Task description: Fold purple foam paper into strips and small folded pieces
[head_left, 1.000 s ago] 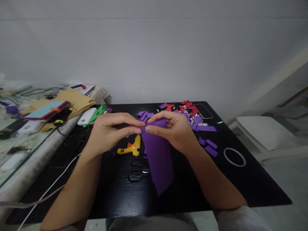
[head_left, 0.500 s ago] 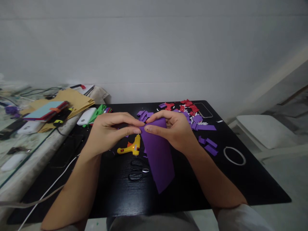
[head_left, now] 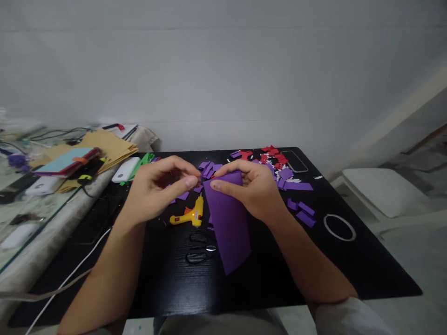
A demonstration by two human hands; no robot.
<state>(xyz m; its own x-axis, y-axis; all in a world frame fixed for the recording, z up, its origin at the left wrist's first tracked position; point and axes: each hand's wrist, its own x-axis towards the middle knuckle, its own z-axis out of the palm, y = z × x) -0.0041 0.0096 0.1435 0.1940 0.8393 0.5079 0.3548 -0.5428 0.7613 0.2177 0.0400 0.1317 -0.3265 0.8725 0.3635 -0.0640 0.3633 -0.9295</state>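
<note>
A folded sheet of purple craft paper [head_left: 230,223] hangs at a slant over the table, its lower end pointing toward me. My right hand [head_left: 253,188] grips its top edge, thumb on the near face and fingers behind. Just off the sheet's upper left corner is my left hand [head_left: 162,186], thumb and forefinger slightly parted with nothing visible between them. Below the hands lie a yellow hot glue gun [head_left: 190,215] with a lit orange light and black-handled scissors [head_left: 199,249], partly hidden by the sheet.
Purple paper pieces [head_left: 305,214] and red scraps [head_left: 275,153] lie at the back right, near a pale ring [head_left: 340,227]. Brown envelopes [head_left: 108,146], a notebook [head_left: 68,161] and a white cable [head_left: 73,274] are on the left. A white stool [head_left: 370,188] stands right.
My left thumb and forefinger have come away from the sheet's top corner and moved slightly left. The right hand keeps its grip; the sheet's lower end has swung a little left.
</note>
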